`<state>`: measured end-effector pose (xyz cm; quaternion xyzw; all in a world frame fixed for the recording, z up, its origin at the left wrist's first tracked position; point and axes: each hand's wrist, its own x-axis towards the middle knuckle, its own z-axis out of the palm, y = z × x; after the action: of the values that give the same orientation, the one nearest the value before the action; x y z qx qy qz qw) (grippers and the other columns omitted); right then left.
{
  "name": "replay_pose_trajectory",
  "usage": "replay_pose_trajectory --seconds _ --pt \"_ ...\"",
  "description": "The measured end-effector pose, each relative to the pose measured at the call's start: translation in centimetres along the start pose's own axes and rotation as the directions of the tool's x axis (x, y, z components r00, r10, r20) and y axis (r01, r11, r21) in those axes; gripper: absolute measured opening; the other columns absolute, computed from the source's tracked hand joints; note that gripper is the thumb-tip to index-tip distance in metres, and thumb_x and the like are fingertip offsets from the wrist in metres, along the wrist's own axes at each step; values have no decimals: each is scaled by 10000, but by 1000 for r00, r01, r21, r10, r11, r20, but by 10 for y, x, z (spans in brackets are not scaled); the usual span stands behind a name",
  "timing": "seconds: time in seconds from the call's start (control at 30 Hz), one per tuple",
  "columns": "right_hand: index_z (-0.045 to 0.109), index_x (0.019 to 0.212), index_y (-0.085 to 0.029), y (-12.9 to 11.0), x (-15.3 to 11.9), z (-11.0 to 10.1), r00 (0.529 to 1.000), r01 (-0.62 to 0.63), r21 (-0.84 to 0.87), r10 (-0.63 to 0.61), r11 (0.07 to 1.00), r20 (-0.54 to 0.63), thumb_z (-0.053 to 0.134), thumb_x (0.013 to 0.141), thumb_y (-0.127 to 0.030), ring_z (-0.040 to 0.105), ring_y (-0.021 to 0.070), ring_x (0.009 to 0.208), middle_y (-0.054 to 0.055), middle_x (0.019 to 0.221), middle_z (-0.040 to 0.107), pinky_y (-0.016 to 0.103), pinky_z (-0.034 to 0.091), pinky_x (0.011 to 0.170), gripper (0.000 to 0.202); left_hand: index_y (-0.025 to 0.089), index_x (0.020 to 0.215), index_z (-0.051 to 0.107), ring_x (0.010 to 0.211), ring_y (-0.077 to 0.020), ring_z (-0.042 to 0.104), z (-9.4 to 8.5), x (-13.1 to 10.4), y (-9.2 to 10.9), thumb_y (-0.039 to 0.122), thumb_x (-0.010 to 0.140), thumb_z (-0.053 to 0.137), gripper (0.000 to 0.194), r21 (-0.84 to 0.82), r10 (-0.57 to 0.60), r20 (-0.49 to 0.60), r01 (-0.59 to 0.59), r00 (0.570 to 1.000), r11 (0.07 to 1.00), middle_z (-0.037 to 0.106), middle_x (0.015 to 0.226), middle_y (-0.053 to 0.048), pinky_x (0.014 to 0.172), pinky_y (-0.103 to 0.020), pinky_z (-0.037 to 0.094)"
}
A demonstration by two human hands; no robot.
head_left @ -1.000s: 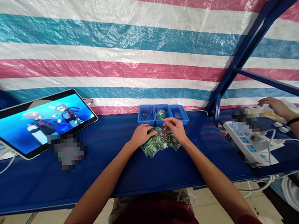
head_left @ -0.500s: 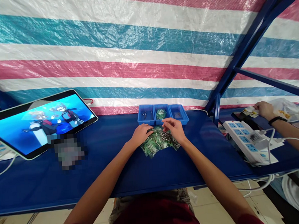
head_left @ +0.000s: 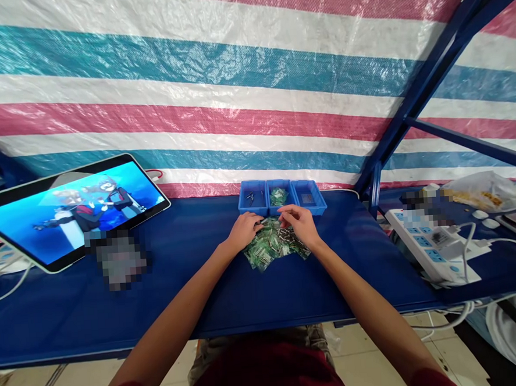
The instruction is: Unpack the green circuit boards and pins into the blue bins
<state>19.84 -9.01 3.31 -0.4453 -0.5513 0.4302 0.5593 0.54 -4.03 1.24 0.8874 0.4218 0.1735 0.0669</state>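
A loose pile of small clear plastic bags with green print and metal pieces (head_left: 268, 248) lies on the blue table in front of me. At the pile's upper left edge is my left hand (head_left: 243, 231), its fingers curled in and close to the thumb, touching the bags. My right hand (head_left: 300, 223) hovers over the upper right of the pile, thumb and fingertips pinched together. Whatever sits between the fingertips of either hand is too small to make out. Just behind are three joined blue bins: the left bin (head_left: 241, 208), the middle bin (head_left: 279, 182) and the right bin (head_left: 322, 203).
The left bin holds a few dark slim pieces, the middle one green-printed bags, the right one small bits. A tablet (head_left: 88, 212) plays a cartoon at left, beside a blurred item (head_left: 121, 262). A power strip (head_left: 422, 238) with white cables and a blue frame post (head_left: 373, 186) stand at right.
The co-worker's arm at the far right has gone out of view. My right hand's fingers have shifted slightly; my left hand and the pile look nearly the same.
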Motion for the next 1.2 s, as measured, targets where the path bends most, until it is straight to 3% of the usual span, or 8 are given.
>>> replay_pose_trajectory --seconds 0.27,0.5,0.67,0.87,1.03,1.2 --pt "657 821 -199 0 1 -2 1000 -4 -11 4 1000 -4 606 761 -415 592 140 536 2 667 627 284 511 549 229 162 959 665 899 -241 589 2 -3 2 191 903 467 208 100 75 -49 -70 996 993 646 923 -93 797 -353 452" --pt "652 831 -201 -1 0 -3 1000 5 -6 -5 1000 -1 602 774 -398 593 141 537 0 670 620 285 509 548 210 171 1020 611 991 -249 548 -10 -8 14 264 954 380 258 78 86 -286 -66 954 995 623 1048 -111 881 -376 417" --pt "666 847 -209 -3 0 -3 1000 18 -21 -18 1000 -5 604 786 -419 591 150 555 9 693 627 298 515 563 227 178 1044 572 941 -218 579 -11 -11 19 339 969 370 269 -121 18 -377 -69 926 990 643 983 -93 852 -337 438" --pt "684 1004 -249 -5 -5 -1 983 168 -195 -148 966 112 628 799 -451 595 179 753 57 983 634 269 494 554 293 183 981 570 768 -144 578 -9 -10 34 384 902 509 224 -425 -111 -407 -80 906 902 631 897 -36 740 -250 468" --pt "683 798 -208 -5 -6 0 972 225 -304 -190 925 141 598 830 -451 533 151 603 22 710 616 264 433 538 259 177 1025 572 735 -137 595 -10 -11 43 408 830 602 304 -597 -168 -363 -91 917 797 632 917 -38 690 -242 489" --pt "674 806 -205 -5 -5 -2 984 157 -243 -132 957 116 569 842 -485 542 158 519 1 580 589 284 440 528 301 177 1047 575 779 -162 633 -13 -10 43 430 807 621 352 -783 -268 -261 -41 928 621 657 908 -51 705 -268 524"
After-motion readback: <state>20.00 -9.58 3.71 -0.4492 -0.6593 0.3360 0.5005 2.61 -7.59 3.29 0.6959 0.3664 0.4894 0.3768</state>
